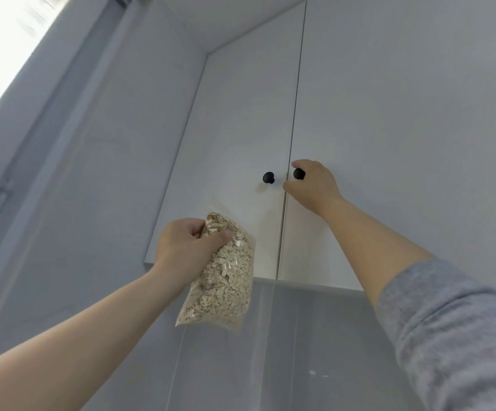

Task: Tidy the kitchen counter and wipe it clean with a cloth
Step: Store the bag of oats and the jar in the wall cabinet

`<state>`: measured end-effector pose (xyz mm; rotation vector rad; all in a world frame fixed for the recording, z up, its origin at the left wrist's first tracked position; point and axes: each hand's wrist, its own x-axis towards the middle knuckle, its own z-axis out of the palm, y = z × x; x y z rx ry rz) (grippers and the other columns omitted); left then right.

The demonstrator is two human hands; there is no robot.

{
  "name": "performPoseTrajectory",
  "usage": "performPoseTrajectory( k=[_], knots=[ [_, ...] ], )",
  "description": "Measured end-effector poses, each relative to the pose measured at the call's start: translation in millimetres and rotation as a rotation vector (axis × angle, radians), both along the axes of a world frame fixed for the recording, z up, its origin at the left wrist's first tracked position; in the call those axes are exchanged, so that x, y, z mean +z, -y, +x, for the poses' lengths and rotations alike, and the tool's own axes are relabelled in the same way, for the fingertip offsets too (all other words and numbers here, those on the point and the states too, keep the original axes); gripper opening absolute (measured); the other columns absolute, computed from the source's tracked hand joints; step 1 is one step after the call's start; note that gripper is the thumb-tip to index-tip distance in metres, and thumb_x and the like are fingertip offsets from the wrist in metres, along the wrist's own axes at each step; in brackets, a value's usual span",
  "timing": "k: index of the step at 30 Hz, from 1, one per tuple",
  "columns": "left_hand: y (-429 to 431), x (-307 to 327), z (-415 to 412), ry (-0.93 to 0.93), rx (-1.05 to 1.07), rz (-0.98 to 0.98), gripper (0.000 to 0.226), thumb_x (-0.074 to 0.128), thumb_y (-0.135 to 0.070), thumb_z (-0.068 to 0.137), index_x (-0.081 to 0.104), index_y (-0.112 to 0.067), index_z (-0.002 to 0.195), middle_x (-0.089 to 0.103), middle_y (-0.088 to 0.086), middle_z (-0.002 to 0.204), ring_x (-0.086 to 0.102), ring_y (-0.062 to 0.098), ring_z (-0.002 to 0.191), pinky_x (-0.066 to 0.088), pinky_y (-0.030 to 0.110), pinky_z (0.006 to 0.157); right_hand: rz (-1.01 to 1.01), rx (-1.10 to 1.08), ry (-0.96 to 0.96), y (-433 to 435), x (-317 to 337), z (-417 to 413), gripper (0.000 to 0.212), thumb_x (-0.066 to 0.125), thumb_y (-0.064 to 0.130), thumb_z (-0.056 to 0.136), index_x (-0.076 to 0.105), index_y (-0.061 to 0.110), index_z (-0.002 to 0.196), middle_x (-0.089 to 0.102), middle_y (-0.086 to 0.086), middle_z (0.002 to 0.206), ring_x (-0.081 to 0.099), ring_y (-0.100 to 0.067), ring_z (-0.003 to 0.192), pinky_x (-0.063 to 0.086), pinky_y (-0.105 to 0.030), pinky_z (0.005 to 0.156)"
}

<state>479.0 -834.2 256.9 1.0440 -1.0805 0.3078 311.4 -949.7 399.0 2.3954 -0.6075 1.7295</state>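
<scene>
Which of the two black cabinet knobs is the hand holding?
The right knob: the right hand grips it, thumb above and fingers below. The left knob is untouched.

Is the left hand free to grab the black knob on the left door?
Probably not: the left hand grips the bag of oats, so its fingers are full, though nothing stands between it and the left knob.

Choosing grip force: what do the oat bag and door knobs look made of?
Oat bag: thin clear plastic film, slightly glossy; oats show through, and it crumples under the left hand. Left knob and right knob: matte black, metal or plastic, cannot tell.
</scene>
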Motion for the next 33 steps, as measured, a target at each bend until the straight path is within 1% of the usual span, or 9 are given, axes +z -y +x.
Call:
performPoseTrajectory(
  k=[2,4,10,13,15,19,24,27,33],
  knots=[
    [-2,-5,0,0.002,-0.009,0.002,0.071,0.072,-0.056,0.055,0.062,0.007,0.087,0.064,0.029,0.086,0.065,0.039,0.070,0.042,0.034,0.065,0.041,0.029,-0.002,-1,-1,1,0.046,0.059,0.020,0.081,0.053,0.012,0.126,0.051,-0.005,0.114,0.056,-0.026,0.088,0.043,-0.029,0.080],
    [-4,-10,-1,-0.011,-0.023,0.002,0.075,0.072,-0.058,0.052,0.062,0.007,0.088,0.064,0.029,0.086,0.064,0.045,0.079,0.044,0.035,0.067,0.059,0.029,0.012,-3,-3,2,0.052,0.058,0.021,0.082,0.049,0.013,0.132,0.048,-0.005,0.121,0.060,-0.027,0.087,0.045,-0.030,0.084],
    [-14,-16,-7,-0.027,-0.040,0.047,0.051,0.079,-0.039,0.071,0.064,0.006,0.088,0.066,0.028,0.089,0.067,0.039,0.074,0.052,0.042,0.067,0.131,0.066,0.025,-20,-4,1,0.047,0.058,0.023,0.082,0.053,0.016,0.128,0.043,-0.004,0.129,0.062,-0.028,0.099,0.050,-0.042,0.093],
    [-23,-19,-8,-0.035,-0.059,0.054,0.066,0.077,-0.050,0.062,0.062,0.007,0.092,0.065,0.030,0.090,0.066,0.044,0.079,0.051,0.041,0.070,0.142,0.114,0.037,-31,-4,2,0.041,0.062,0.024,0.082,0.057,0.016,0.123,0.043,-0.005,0.129,0.061,-0.027,0.101,0.051,-0.044,0.092],
    [-30,-20,-10,-0.041,-0.056,0.062,0.072,0.075,-0.055,0.057,0.062,0.006,0.093,0.065,0.029,0.090,0.065,0.045,0.082,0.054,0.050,0.075,0.143,0.119,0.046,-40,-4,3,0.040,0.064,0.025,0.081,0.058,0.017,0.120,0.044,-0.003,0.125,0.060,-0.026,0.102,0.051,-0.044,0.092],
    [-43,-22,-11,-0.078,-0.076,0.053,0.047,0.080,-0.042,0.069,0.068,0.000,0.087,0.068,0.025,0.088,0.066,0.042,0.083,0.052,0.056,0.081,0.161,0.149,0.067,-54,-4,1,0.041,0.065,0.021,0.079,0.058,0.017,0.120,0.043,0.000,0.115,0.056,-0.022,0.107,0.052,-0.044,0.091],
    [-59,-29,-12,-0.135,-0.123,0.042,0.033,0.080,-0.033,0.074,0.071,-0.003,0.082,0.070,0.021,0.085,0.067,0.040,0.081,0.055,0.051,0.076,0.181,0.174,0.106,-71,-6,1,0.042,0.061,0.013,0.079,0.058,0.013,0.120,0.047,-0.003,0.117,0.058,-0.018,0.088,0.054,-0.044,0.088],
    [-72,-35,-13,-0.154,-0.125,0.044,0.032,0.080,-0.031,0.074,0.069,-0.001,0.080,0.069,0.022,0.083,0.068,0.038,0.072,0.054,0.043,0.067,0.201,0.192,0.125,-87,-4,-1,0.038,0.058,0.010,0.082,0.057,0.011,0.121,0.050,0.001,0.104,0.055,-0.010,0.067,0.056,-0.039,0.083],
    [-118,-27,-26,-0.157,-0.092,0.054,0.028,0.080,-0.030,0.073,0.072,-0.005,0.081,0.072,0.016,0.080,0.070,0.035,0.078,0.056,0.052,0.080,0.178,0.240,0.130,-133,-2,-16,0.036,0.058,0.011,0.084,0.056,0.011,0.119,0.051,-0.003,0.106,0.054,-0.016,0.063,0.055,-0.035,0.073]
  ],
)
